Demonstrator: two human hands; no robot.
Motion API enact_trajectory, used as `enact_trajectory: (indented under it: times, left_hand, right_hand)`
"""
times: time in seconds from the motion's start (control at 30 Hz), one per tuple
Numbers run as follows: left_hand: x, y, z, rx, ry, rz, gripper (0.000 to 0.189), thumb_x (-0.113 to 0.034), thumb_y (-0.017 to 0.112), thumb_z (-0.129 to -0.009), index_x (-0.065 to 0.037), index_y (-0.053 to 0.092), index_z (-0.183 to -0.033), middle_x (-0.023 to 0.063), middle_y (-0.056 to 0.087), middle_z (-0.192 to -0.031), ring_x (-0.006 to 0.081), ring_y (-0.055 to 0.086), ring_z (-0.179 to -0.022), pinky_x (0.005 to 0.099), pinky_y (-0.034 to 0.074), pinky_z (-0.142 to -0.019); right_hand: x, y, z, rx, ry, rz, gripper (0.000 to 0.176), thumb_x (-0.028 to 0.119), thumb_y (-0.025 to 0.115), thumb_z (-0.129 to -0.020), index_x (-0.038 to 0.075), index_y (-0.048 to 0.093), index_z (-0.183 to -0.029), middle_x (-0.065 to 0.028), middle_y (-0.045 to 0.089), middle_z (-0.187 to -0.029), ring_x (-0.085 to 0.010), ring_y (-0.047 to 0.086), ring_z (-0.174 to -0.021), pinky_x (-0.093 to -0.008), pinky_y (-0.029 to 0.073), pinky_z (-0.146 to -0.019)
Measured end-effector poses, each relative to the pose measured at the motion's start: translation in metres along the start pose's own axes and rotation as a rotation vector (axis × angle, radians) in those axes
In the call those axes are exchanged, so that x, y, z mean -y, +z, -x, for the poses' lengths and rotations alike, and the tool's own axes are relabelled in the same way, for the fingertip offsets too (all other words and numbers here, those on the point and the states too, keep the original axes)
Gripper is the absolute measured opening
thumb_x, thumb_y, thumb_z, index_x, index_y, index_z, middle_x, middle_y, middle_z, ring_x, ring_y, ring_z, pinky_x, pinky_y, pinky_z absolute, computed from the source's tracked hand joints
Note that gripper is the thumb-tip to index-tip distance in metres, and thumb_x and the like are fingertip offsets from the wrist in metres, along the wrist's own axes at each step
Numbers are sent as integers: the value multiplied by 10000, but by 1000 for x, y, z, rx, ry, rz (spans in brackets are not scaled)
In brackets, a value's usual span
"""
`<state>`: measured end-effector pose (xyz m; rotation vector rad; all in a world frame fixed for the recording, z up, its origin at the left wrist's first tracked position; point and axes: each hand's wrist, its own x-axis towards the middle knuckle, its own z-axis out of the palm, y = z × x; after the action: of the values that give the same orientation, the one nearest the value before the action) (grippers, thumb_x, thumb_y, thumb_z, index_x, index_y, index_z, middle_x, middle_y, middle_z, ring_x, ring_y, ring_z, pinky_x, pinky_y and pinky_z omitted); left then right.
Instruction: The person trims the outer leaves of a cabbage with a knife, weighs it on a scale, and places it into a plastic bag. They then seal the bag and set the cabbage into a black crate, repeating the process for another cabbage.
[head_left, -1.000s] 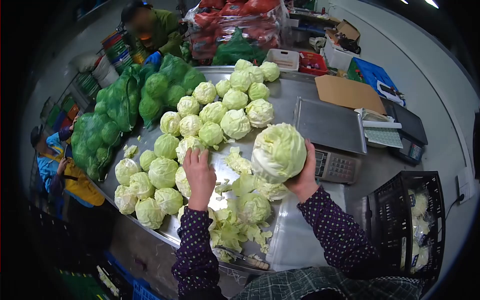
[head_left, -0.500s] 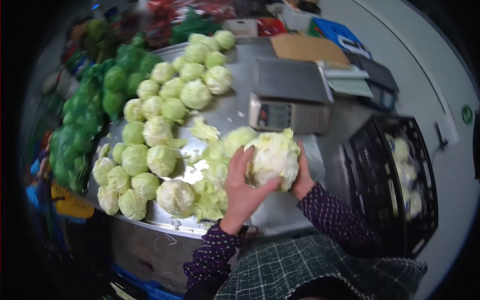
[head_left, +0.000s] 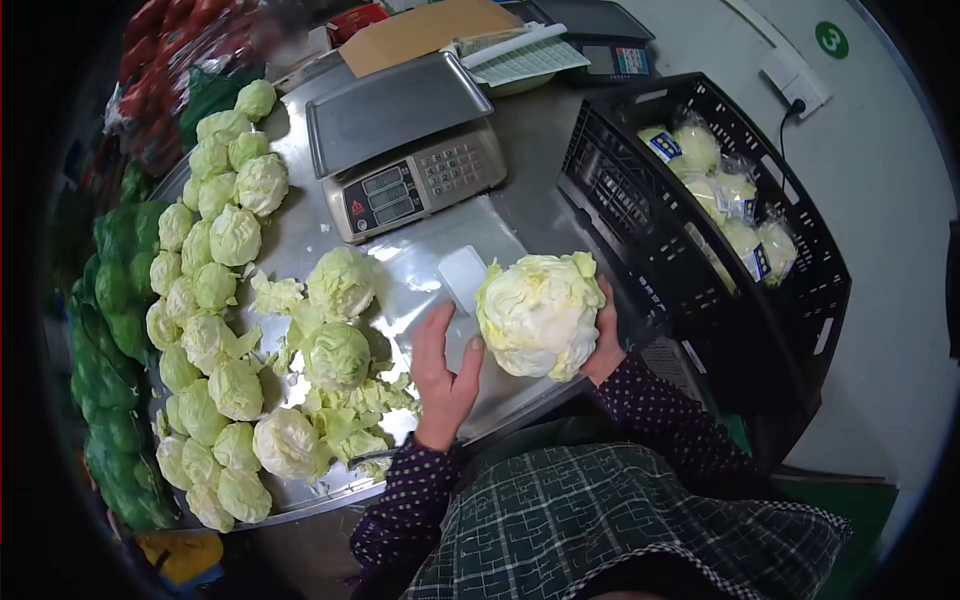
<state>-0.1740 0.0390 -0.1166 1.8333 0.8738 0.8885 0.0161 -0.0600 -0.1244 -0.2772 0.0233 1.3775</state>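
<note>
Left hand has come off the cabbage, and my view has swung toward the crate.
I see my left hand (head_left: 445,365) open, fingers spread, just left of the cabbage (head_left: 538,315). My right hand (head_left: 604,345) cups it from behind, gripping firmly, over the table (head_left: 530,180) edge, between scale (head_left: 415,185) and crate (head_left: 640,230).

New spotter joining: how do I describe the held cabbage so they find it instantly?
Start at the black crate right of the steel table. Just left of its near corner, one cabbage is cupped by the right hand, the left hand open beside it. Unlike the heads lying on the table, it alone is in a hand, its pale leaves splayed.
</note>
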Motion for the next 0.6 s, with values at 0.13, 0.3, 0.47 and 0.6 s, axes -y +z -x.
enact_trajectory:
  times: [0.13, 0.3, 0.47, 0.6]
  left_hand:
    - [-82, -9, -24, 82, 357, -184, 542, -203, 771, -715, -19, 604, -1197, 160, 526, -1257, 309, 531, -1058, 378, 459, -854]
    - [-87, -9, -7, -13, 432, -406, 530, -227, 821, -692, -41, 631, -1150, 155, 534, -1183, 276, 526, -977, 350, 459, -732]
    - [-92, -9, 2, -20, 227, -107, 482, -231, 830, -691, -16, 613, -1064, 122, 528, -1068, 272, 528, -942, 341, 461, -733]
    - [-90, -11, -4, -346, 397, -303, 356, -181, 809, -690, -18, 580, -908, 122, 530, -955, 279, 515, -814, 364, 430, -686]
  right_hand:
    - [-2, -20, 6, -224, -122, 255, 567, 535, 369, -970, 127, 462, -1353, -108, 526, -1336, -264, 521, -1222, -432, 426, -1035]
    - [-11, -12, 7, -122, -155, 268, 587, 520, 358, -980, 68, 444, -1346, -112, 524, -1328, -249, 526, -1215, -407, 424, -1036]
    - [-18, 17, 13, -17, -164, 488, 878, 675, 446, -868, 0, 337, -1420, -153, 437, -1416, -264, 448, -1293, -396, 358, -1091]
    - [-46, 39, 8, 39, -209, 411, 872, 630, 487, -857, -6, 312, -1429, -153, 422, -1419, -272, 435, -1301, -393, 354, -1091]
